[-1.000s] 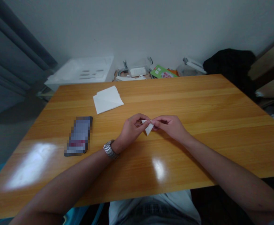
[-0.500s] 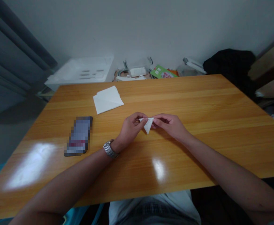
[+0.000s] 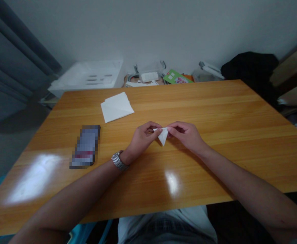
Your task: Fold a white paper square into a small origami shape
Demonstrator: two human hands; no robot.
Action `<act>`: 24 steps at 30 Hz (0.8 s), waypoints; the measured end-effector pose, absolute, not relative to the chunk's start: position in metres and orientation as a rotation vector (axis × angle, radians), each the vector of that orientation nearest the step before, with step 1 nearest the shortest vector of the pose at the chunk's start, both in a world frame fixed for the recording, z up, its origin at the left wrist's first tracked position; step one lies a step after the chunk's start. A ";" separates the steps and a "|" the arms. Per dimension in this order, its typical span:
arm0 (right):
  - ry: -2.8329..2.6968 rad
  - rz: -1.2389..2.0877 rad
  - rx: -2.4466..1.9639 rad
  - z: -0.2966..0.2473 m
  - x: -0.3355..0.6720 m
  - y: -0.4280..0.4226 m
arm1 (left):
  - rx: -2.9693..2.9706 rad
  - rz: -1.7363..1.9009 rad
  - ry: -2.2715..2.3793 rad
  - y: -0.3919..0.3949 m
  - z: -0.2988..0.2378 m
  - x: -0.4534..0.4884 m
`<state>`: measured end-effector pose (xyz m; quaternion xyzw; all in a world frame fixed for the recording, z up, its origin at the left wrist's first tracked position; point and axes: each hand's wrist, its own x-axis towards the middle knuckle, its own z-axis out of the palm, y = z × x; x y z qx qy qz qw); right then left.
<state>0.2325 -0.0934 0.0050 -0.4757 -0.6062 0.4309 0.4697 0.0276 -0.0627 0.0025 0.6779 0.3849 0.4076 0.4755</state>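
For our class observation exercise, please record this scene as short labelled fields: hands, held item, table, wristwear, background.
Left hand: the left hand pinches the folded white paper at its left side
Right hand: the right hand grips its upper right corner
Held item: small triangle, one tip pointing toward the wearer
Table: wooden table, with white sheets lying beyond and left of the hands, and a pixelated phone-like object at left
Wristwear: metal watch, left wrist
Background: white box and green book past the far edge
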 end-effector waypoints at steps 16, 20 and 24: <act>-1.470 1.136 -1.174 0.001 0.229 -0.093 | 1.716 0.972 1.002 -0.063 0.002 0.026; -1.517 1.125 -1.198 0.000 0.229 -0.092 | 1.739 0.930 0.995 -0.063 0.000 0.026; -1.547 1.106 -1.169 0.001 0.229 -0.093 | 1.747 0.919 0.944 -0.064 0.000 0.026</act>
